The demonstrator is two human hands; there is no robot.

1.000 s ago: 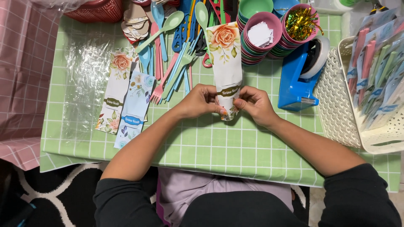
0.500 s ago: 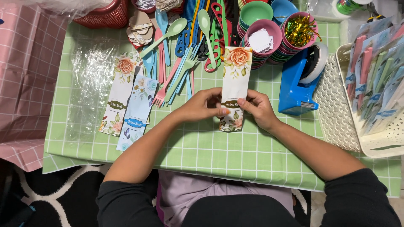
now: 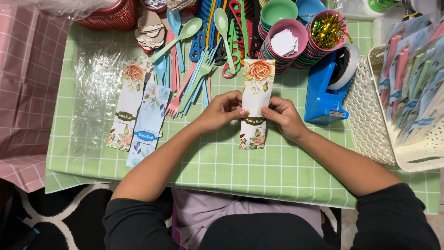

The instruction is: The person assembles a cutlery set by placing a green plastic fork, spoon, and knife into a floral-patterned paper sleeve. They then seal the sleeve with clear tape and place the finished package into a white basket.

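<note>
A long white paper sleeve printed with orange roses (image 3: 256,99) lies flat on the green checked tablecloth (image 3: 222,166). My left hand (image 3: 223,111) pinches its left edge at mid-length. My right hand (image 3: 283,115) pinches the right edge opposite. Both thumbs meet near the sleeve's dark label band. Just beyond the sleeve's top end lies a pile of pastel plastic spoons and forks (image 3: 199,69).
Two more floral sleeves (image 3: 138,111) lie at the left on clear plastic wrap (image 3: 95,92). A blue tape dispenser (image 3: 326,92) stands to the right, stacked bowls (image 3: 289,41) behind it. A white basket (image 3: 407,111) of packed cutlery sits at far right, a red basket (image 3: 108,16) at back left.
The sleeve was lifted and curved in my hands a second ago; now it lies flat and straight on the table, both hands still pinching its edges.
</note>
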